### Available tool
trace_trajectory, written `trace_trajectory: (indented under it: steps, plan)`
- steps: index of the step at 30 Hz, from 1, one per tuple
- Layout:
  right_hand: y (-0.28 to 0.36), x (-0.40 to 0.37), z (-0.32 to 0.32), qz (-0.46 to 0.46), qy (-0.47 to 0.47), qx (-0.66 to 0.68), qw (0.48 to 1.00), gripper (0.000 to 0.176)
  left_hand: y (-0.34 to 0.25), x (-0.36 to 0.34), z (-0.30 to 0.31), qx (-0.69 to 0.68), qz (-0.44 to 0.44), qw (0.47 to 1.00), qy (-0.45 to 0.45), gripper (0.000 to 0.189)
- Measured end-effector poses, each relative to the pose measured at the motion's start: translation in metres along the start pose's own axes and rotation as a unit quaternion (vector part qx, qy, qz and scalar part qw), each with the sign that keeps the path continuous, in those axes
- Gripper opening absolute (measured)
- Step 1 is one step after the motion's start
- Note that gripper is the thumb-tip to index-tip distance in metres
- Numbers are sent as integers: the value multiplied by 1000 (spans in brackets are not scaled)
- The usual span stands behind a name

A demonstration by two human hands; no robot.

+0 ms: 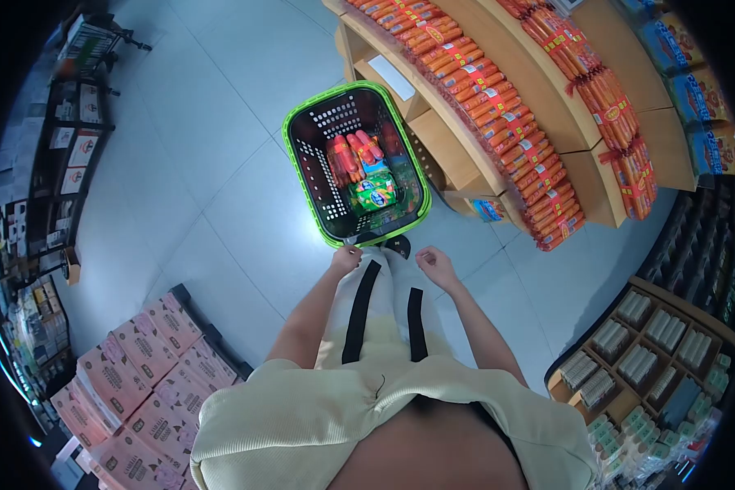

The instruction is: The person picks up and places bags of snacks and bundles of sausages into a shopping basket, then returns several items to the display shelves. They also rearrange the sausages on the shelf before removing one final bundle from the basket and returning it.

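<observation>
A black shopping basket (311,169) with a bright green rim stands on the floor in front of my legs. Inside it lie several red-wrapped sausage packs (353,155) and a green packet (375,193), with some blue packaging between them. My left hand (347,259) is closed at the basket's near rim; whatever its fingers may hold is hidden. To the right, my right hand (435,266) hovers apart from the basket, its fingers curled loosely with nothing visible in them.
Wooden tiered shelves (465,155) full of orange sausage packs (498,106) curve along the right. Stacked pink cartons (151,367) stand at lower left. A compartment display (641,351) of small packs is at lower right. Dark shelving (82,139) lines the left, beyond the tiled floor (196,163).
</observation>
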State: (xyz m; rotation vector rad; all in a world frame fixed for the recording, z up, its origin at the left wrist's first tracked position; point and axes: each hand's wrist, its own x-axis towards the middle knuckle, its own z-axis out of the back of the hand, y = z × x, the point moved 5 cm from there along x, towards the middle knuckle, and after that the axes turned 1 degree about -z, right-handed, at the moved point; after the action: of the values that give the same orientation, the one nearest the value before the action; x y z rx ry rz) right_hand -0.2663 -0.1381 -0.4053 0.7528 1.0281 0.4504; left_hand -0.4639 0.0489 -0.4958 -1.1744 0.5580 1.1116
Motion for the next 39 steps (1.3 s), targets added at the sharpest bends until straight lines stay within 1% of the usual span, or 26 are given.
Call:
trace_trajectory:
  steps: [2,3,5,7,9,11,13,15,17,18,20,21,23,24,25,26,27,28,31,32,33,34,35,37,38,39]
  plan:
    - [10,23,0,32,-15,5,999,17,-10,15,-9,-229,52,972,3,24]
    - [11,35,-1,20,-10,5,1000,17,-16,23,-13,-229,63,971,11,24]
    - [17,63,-7,29,-11,15,999,14,-27,47,-14,-389,22,921,5,19]
    - [17,94,-17,21,-13,36,999,13,-31,73,-16,-382,31,923,-9,18]
    - [10,129,-27,13,-12,58,998,13,-33,96,-10,-411,36,911,-22,24]
    - [2,166,-41,40,-28,40,998,10,-23,129,-8,-419,39,906,-45,24]
    - [-14,200,-55,26,-32,10,999,10,-10,156,-5,-426,45,901,-68,24]
    - [-32,236,-65,20,-33,-26,999,11,-7,182,6,-236,53,961,-135,22]
    - [-51,263,-72,-4,-37,-109,993,19,-1,220,5,-107,7,980,-167,21]
    - [-59,278,-75,-9,-33,-110,993,19,4,243,0,-61,-12,985,-161,19]
    - [-85,302,-79,-116,-44,-150,981,35,0,270,-1,29,-60,989,-133,28]
    - [-98,312,-83,-124,-44,-150,980,35,2,291,-5,76,-81,986,-125,33]
    - [-119,331,-82,-106,-133,-185,968,51,9,328,-13,123,-66,986,-91,43]
    - [-130,339,-85,-126,-117,-161,972,58,13,346,-16,156,-56,984,-70,50]
    - [-129,346,-87,-132,-118,-164,970,58,14,361,-18,176,-44,982,-51,55]
    - [-122,354,-89,-131,-131,-157,970,58,23,379,-22,171,-55,981,-69,60]
    - [-135,350,-91,-142,-137,-158,967,58,37,407,-26,125,-22,991,-48,69]
    - [-134,348,-93,-153,-133,-163,966,58,42,416,-27,116,-12,991,-60,76]
    - [-121,350,-89,-154,-131,-155,967,58,59,427,-36,143,11,989,-47,80]
    - [-119,350,-90,-168,-101,-112,974,58,58,425,-38,140,11,989,-43,80]
    - [-116,351,-93,-179,-70,-69,979,57,56,423,-40,181,-7,982,-46,82]
    - [-118,353,-97,-182,-59,-27,981,51,54,417,-39,221,-24,974,-48,85]
    - [-121,355,-98,-183,-56,-30,981,51,45,407,-36,217,-21,975,-47,85]
    - [-120,358,-102,-134,-58,35,989,44,36,393,-39,367,-35,929,-28,86]
    - [-122,357,-102,-137,-54,47,988,36,34,394,-38,386,-88,914,-81,81]
    - [-123,353,-104,-140,-52,47,988,36,37,393,-37,386,-86,915,-79,81]
